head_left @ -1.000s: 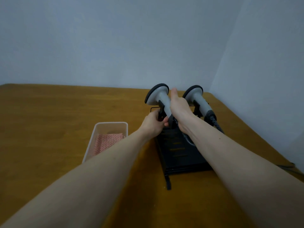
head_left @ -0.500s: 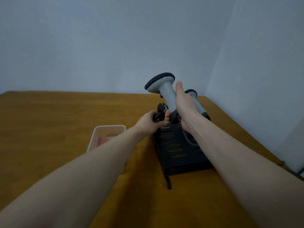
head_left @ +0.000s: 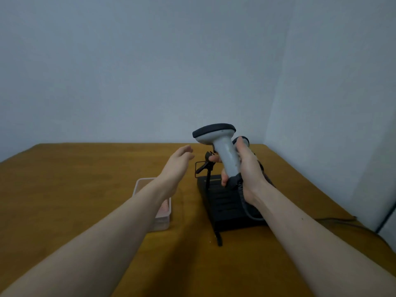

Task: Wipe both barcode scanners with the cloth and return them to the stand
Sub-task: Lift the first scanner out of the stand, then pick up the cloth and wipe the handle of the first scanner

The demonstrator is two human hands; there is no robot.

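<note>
On the wooden bench (head_left: 64, 189) a clear tub (head_left: 145, 183) holds the pink cloth (head_left: 164, 209) beside the black stand (head_left: 227, 209) — above it the right hand (head_left: 249, 170) grips a grey barcode scanner (head_left: 222, 146) by its handle, lifted off the stand, while the left hand (head_left: 177, 161) hovers empty with fingers spread — a second scanner (head_left: 246, 140) peeks behind.

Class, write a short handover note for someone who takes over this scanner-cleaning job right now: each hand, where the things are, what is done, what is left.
Right hand: grips the grey barcode scanner with the black-rimmed head, lifted off the black stand.
Left hand: open, holds nothing, above the table.
Second scanner: mostly hidden behind the right hand.
Pink cloth: in the clear plastic tray left of the stand.
Done: one scanner taken off.
Left: fetch cloth, wipe both, return both.
</note>
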